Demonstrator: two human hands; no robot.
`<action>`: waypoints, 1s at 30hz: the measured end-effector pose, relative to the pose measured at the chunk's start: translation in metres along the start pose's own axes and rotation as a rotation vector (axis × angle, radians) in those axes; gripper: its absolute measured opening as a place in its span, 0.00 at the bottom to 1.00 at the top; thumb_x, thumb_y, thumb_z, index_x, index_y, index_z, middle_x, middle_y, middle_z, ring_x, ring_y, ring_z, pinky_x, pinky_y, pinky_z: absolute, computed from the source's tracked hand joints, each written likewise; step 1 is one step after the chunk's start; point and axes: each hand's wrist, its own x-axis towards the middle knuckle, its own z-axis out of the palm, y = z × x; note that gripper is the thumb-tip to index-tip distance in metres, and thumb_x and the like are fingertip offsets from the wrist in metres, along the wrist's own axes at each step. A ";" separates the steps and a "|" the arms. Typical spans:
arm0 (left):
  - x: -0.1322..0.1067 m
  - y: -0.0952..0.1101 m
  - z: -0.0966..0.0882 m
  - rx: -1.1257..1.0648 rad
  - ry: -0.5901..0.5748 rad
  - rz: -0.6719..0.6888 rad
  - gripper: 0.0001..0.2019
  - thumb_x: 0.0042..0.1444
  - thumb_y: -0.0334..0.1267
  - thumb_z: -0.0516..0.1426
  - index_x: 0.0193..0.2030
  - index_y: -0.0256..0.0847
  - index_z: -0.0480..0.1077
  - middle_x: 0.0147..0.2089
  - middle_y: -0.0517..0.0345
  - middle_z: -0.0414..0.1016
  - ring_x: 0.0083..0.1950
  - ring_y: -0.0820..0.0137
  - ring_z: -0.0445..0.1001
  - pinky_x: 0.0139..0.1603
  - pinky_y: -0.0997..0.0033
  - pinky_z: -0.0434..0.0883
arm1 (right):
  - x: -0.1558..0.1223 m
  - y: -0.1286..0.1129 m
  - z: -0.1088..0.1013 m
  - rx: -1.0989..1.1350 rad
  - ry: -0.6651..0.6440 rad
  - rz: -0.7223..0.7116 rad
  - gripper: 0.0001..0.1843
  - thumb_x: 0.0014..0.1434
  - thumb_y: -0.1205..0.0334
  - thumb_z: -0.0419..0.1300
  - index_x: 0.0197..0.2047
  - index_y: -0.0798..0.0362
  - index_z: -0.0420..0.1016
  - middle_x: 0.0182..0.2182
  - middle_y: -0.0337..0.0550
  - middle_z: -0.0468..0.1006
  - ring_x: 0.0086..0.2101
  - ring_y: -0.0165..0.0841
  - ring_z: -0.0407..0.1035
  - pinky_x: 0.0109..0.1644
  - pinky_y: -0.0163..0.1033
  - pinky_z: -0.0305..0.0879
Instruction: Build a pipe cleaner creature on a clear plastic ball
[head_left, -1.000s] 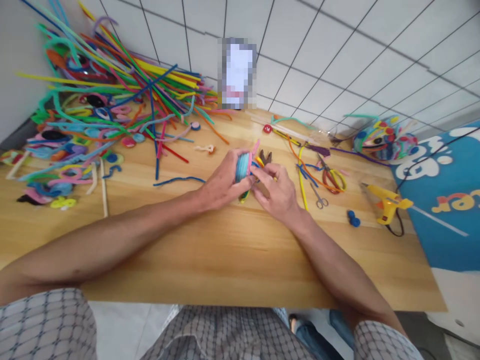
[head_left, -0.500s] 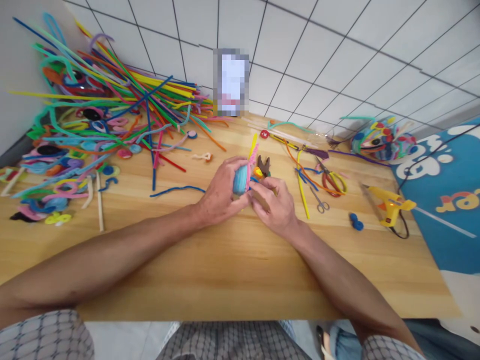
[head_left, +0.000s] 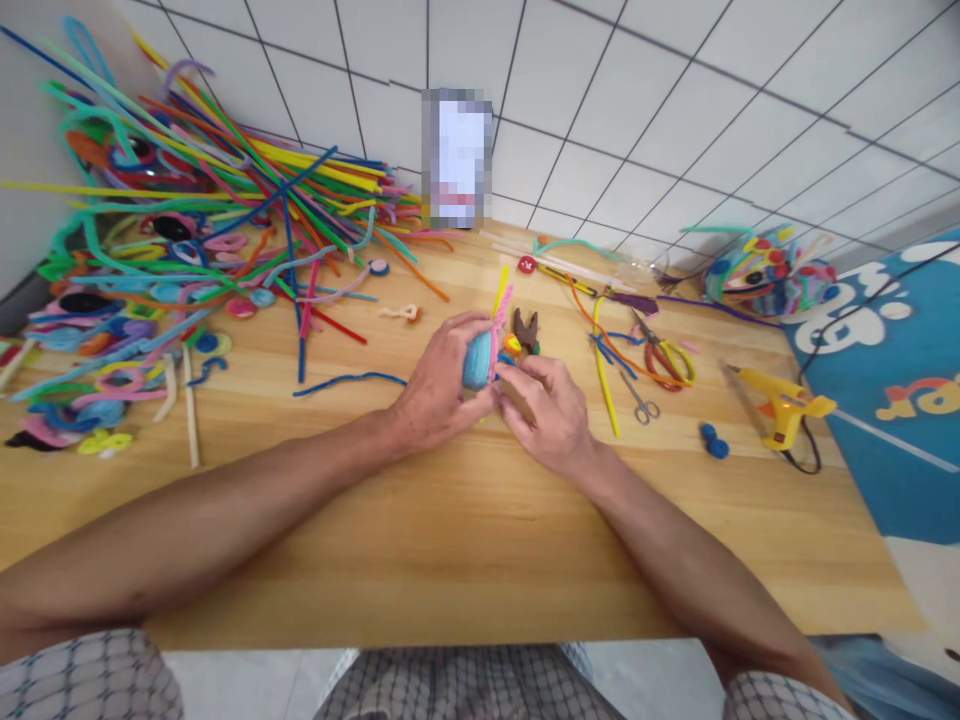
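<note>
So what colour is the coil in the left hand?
The coil is light blue, head view.

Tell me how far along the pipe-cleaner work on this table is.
Done, it seems: one colourful wound piece lies far right. In hand: the left hand grips a blue coil with pink and yellow stems, the right hand pinches its side. Left: probably much; a big pile of loose pipe cleaners lies unused.

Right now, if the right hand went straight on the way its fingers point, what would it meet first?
Most likely the blue coil held in the left hand. The right hand points up-left at it, fingertips seemingly against it, though depth is hard to judge.
</note>
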 end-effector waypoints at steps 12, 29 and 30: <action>-0.002 -0.001 0.000 -0.008 -0.031 -0.043 0.34 0.71 0.39 0.65 0.79 0.48 0.59 0.73 0.37 0.74 0.78 0.46 0.74 0.79 0.33 0.75 | -0.001 0.000 0.002 0.019 0.001 0.011 0.29 0.73 0.69 0.65 0.74 0.43 0.76 0.55 0.53 0.84 0.52 0.45 0.83 0.54 0.53 0.87; -0.001 -0.004 -0.001 0.006 -0.037 -0.056 0.34 0.69 0.37 0.65 0.79 0.45 0.61 0.73 0.39 0.75 0.77 0.48 0.74 0.80 0.36 0.74 | 0.004 0.005 0.006 0.031 -0.001 -0.027 0.30 0.76 0.69 0.64 0.77 0.44 0.73 0.53 0.51 0.83 0.50 0.42 0.82 0.54 0.49 0.86; -0.002 -0.004 -0.001 0.007 -0.036 -0.062 0.34 0.69 0.37 0.65 0.79 0.46 0.61 0.74 0.39 0.75 0.77 0.48 0.74 0.80 0.36 0.74 | 0.003 0.005 0.006 0.024 -0.007 -0.026 0.30 0.76 0.69 0.64 0.77 0.44 0.74 0.53 0.51 0.84 0.50 0.42 0.82 0.54 0.49 0.86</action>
